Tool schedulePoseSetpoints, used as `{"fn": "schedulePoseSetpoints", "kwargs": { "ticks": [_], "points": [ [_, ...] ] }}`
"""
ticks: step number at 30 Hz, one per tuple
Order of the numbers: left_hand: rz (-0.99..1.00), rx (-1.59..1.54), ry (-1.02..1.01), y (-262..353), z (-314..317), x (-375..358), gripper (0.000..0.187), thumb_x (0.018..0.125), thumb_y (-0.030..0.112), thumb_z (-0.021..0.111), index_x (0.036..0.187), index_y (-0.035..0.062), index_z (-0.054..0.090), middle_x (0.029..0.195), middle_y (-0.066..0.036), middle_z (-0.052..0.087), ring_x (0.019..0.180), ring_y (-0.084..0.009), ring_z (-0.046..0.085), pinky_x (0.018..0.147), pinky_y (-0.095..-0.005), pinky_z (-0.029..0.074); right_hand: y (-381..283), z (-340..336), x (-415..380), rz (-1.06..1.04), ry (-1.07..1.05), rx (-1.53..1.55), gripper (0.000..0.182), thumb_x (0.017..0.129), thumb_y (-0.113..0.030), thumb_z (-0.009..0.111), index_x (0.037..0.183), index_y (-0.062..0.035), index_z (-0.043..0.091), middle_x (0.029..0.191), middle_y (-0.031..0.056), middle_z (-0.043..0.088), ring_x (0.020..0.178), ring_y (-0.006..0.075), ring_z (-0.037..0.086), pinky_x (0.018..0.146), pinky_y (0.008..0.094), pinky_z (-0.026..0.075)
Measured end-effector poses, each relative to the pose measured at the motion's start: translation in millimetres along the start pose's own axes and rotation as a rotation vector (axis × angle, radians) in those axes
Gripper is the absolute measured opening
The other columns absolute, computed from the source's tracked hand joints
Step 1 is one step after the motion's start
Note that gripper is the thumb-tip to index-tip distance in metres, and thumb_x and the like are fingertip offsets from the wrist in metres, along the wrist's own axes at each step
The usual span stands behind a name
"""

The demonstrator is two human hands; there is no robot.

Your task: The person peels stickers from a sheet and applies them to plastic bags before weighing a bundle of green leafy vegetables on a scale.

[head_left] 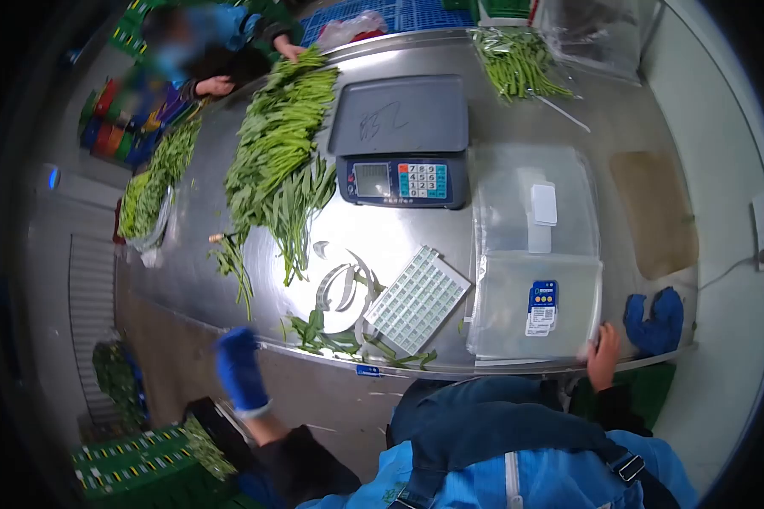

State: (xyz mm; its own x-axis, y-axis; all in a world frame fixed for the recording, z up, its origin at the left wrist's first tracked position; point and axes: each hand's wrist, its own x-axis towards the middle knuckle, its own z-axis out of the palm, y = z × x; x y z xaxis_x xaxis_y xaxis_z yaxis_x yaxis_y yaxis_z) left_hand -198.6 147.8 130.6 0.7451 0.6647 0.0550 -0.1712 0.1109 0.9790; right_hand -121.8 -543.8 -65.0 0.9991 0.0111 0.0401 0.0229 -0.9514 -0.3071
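My left hand (242,371), in a blue glove, is off the table's front edge, over the floor. Motion smears its fingers, and I see nothing plainly held. Bare, my right hand (603,358) rests at the front edge by the corner of a stack of clear plastic bags (518,327), fingers apart. On the bags lie a blue-and-white label (542,309) and blank white cards (543,205). A crumpled blue glove (656,322) lies right of that hand. Left of the bags is a sheet of small labels (418,300), beside curled backing strips (345,288) and loose leaves (323,335).
A scale (401,140) stands mid-table, with a long pile of leafy green stalks (280,140) on its left. Bagged greens (518,64) lie at the back. Across the table, a co-worker's hands (215,86) are near the greens. Green crates (140,462) stand at lower left.
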Motion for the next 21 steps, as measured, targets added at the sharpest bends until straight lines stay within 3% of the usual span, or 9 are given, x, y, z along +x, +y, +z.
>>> {"fn": "schedulePoseSetpoints", "kwargs": {
  "ticks": [2, 3, 5, 7, 10, 13, 14, 17, 21],
  "points": [
    [-0.307, 0.310, 0.241, -81, -19, -1, 0.032, 0.096, 0.033, 0.056, 0.105, 0.0059, 0.068, 0.094, -0.005, 0.069, 0.078, -0.0117, 0.060, 0.071, -0.0258, 0.046, -14, 2, -2, -0.014, 0.017, 0.034, 0.049, 0.085, -0.017, 0.060, 0.128, 0.0013, 0.045, 0.136, 0.0207, 0.044, 0.127, 0.0410, 0.038, 0.107, 0.0494, 0.029],
    [-0.352, 0.434, 0.357, -107, -15, -15, 0.035, 0.097, 0.037, 0.053, 0.108, 0.0062, 0.068, 0.093, -0.003, 0.068, 0.076, -0.0098, 0.058, 0.071, -0.0244, 0.044, -14, 2, -2, -0.031, 0.025, 0.049, 0.048, 0.085, -0.018, 0.059, 0.127, 0.0016, 0.046, 0.135, 0.0209, 0.045, 0.127, 0.0412, 0.039, 0.107, 0.0495, 0.029],
    [-0.294, 0.468, 0.372, -174, -45, -37, 0.033, 0.098, 0.031, 0.054, 0.110, 0.0027, 0.066, 0.095, -0.004, 0.067, 0.079, -0.0103, 0.057, 0.073, -0.0261, 0.045, -11, 4, -4, -0.046, 0.054, 0.079, 0.045, 0.086, -0.019, 0.057, 0.125, 0.0023, 0.047, 0.133, 0.0212, 0.046, 0.125, 0.0415, 0.040, 0.107, 0.0498, 0.029],
    [-0.068, 0.640, 0.344, -220, -50, -53, 0.029, 0.096, 0.024, 0.059, 0.109, -0.0010, 0.065, 0.095, -0.007, 0.066, 0.081, -0.0147, 0.059, 0.077, -0.0305, 0.047, -8, 2, -3, -0.072, 0.074, 0.060, 0.044, 0.085, -0.018, 0.055, 0.124, 0.0028, 0.048, 0.131, 0.0217, 0.048, 0.123, 0.0423, 0.041, 0.107, 0.0501, 0.030],
    [0.050, 0.840, 0.434, -240, -35, -63, 0.024, 0.089, 0.018, 0.067, 0.102, -0.0011, 0.067, 0.094, -0.012, 0.066, 0.084, -0.0204, 0.061, 0.079, -0.0335, 0.048, -11, 3, -4, -0.086, 0.078, 0.071, 0.045, 0.083, -0.016, 0.054, 0.123, 0.0034, 0.048, 0.131, 0.0221, 0.048, 0.122, 0.0427, 0.042, 0.106, 0.0505, 0.030],
    [0.014, 1.024, 0.499, -233, -21, -58, 0.021, 0.085, 0.018, 0.069, 0.095, 0.0000, 0.068, 0.092, -0.016, 0.065, 0.083, -0.0252, 0.061, 0.078, -0.0371, 0.048, -9, 5, -5, -0.075, 0.082, 0.051, 0.045, 0.082, -0.016, 0.054, 0.123, 0.0039, 0.049, 0.131, 0.0223, 0.048, 0.122, 0.0428, 0.042, 0.106, 0.0507, 0.030],
    [-0.007, 1.106, 0.497, -228, -17, -57, 0.024, 0.084, 0.018, 0.069, 0.101, 0.0023, 0.066, 0.098, -0.017, 0.065, 0.087, -0.0300, 0.060, 0.079, -0.0403, 0.047, -7, 6, -5, -0.077, 0.076, 0.073, 0.045, 0.082, -0.015, 0.053, 0.123, 0.0045, 0.049, 0.131, 0.0224, 0.048, 0.122, 0.0430, 0.042, 0.106, 0.0509, 0.031],
    [0.088, 1.160, 0.552, -231, -16, -53, 0.030, 0.085, 0.016, 0.066, 0.112, 0.0057, 0.062, 0.111, -0.016, 0.062, 0.101, -0.0320, 0.057, 0.087, -0.0406, 0.045, -6, 5, -4, -0.085, 0.048, 0.049, 0.044, 0.082, -0.014, 0.052, 0.122, 0.0047, 0.049, 0.130, 0.0226, 0.048, 0.120, 0.0432, 0.043, 0.105, 0.0511, 0.031],
    [0.170, 1.461, 0.425, -233, -4, -44, 0.041, 0.085, 0.018, 0.062, 0.125, 0.0083, 0.056, 0.129, -0.016, 0.054, 0.116, -0.0334, 0.051, 0.099, -0.0439, 0.037, -5, 7, -6, -0.096, 0.074, 0.066, 0.044, 0.082, -0.013, 0.050, 0.122, 0.0043, 0.049, 0.130, 0.0229, 0.048, 0.119, 0.0435, 0.044, 0.103, 0.0518, 0.032]
  ]
}}
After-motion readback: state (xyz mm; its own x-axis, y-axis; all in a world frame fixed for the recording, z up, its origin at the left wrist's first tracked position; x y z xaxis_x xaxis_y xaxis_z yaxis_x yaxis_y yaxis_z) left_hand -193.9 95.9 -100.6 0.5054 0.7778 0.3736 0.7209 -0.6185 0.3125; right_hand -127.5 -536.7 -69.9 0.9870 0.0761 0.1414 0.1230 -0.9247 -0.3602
